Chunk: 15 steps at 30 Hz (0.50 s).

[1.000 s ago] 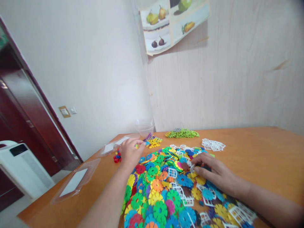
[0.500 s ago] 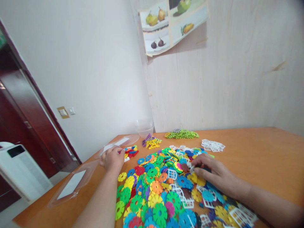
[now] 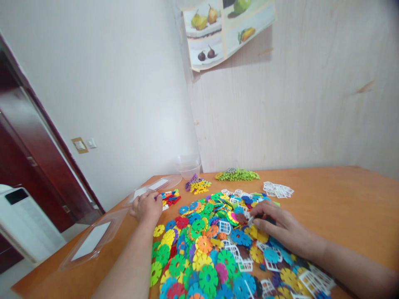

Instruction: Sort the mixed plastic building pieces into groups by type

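Note:
A large heap of colourful plastic snowflake discs and white window pieces covers the near part of the wooden table. My left hand rests on the table left of the heap, fingers curled, beside a small pile of red, blue and yellow pieces; what it holds, if anything, is hidden. My right hand lies on the heap with its fingertips pinched on a small dark piece.
Sorted piles lie at the back: green pieces, white window pieces, purple and yellow pieces. A clear tub stands by the wall. Two clear lids lie at the left edge.
My left hand pulled back from the purple and yellow pile to the left, near the small red and blue pile. The right hand stayed on the heap.

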Each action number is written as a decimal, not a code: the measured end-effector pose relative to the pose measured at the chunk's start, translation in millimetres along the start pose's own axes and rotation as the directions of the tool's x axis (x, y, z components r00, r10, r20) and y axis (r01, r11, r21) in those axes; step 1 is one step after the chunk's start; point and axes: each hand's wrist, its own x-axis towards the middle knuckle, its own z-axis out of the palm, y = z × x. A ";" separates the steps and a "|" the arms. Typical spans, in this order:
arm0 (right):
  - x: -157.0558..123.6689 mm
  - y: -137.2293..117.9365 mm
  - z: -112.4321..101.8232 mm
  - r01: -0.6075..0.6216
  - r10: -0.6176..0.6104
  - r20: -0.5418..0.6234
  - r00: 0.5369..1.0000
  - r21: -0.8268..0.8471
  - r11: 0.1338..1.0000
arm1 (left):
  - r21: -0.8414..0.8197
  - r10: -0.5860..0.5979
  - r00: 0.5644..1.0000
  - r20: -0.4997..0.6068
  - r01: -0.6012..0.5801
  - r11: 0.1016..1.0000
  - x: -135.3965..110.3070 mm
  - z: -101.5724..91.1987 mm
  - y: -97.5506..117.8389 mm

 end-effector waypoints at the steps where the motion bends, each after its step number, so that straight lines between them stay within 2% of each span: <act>1: 0.1 -0.4 -0.3 0.008 -0.008 -0.002 1.000 -0.001 1.000 | -0.010 -0.006 1.000 -0.028 0.006 1.000 0.1 -1.1 2.4; 4: 0.6 -1.4 -0.8 0.040 -0.040 -0.009 0.999 -0.005 0.999 | -0.059 0.050 0.995 -0.086 -0.055 0.997 2.7 -4.9 12.5; 6: 1.1 -1.4 -0.9 0.061 -0.061 -0.022 0.998 -0.008 0.998 | -0.121 0.162 0.981 -0.110 -0.175 0.977 3.9 -7.9 22.2; 8: 1.5 -1.3 -0.9 0.088 -0.088 -0.038 0.995 -0.011 0.996 | -0.232 0.301 0.943 -0.143 -0.328 0.916 0.4 -11.9 35.3; 11: 1.2 -2.9 -1.3 0.136 -0.137 -0.058 0.989 -0.028 0.990 | -0.418 0.498 0.850 -0.171 -0.520 0.745 -20.7 -23.1 60.8; 12: 0.8 -4.1 -1.5 0.152 -0.154 -0.063 0.986 -0.041 0.988 | -0.454 0.572 0.805 -0.155 -0.572 0.683 -32.0 -28.4 70.2; 14: -0.3 -7.0 -1.9 0.180 -0.184 -0.062 0.981 -0.067 0.981 | -0.506 0.699 0.702 -0.133 -0.655 0.562 -58.2 -40.2 88.5; 15: -0.8 -8.3 -2.1 0.191 -0.196 -0.057 0.979 -0.079 0.978 | -0.519 0.771 0.628 -0.105 -0.696 0.496 -71.9 -46.1 96.6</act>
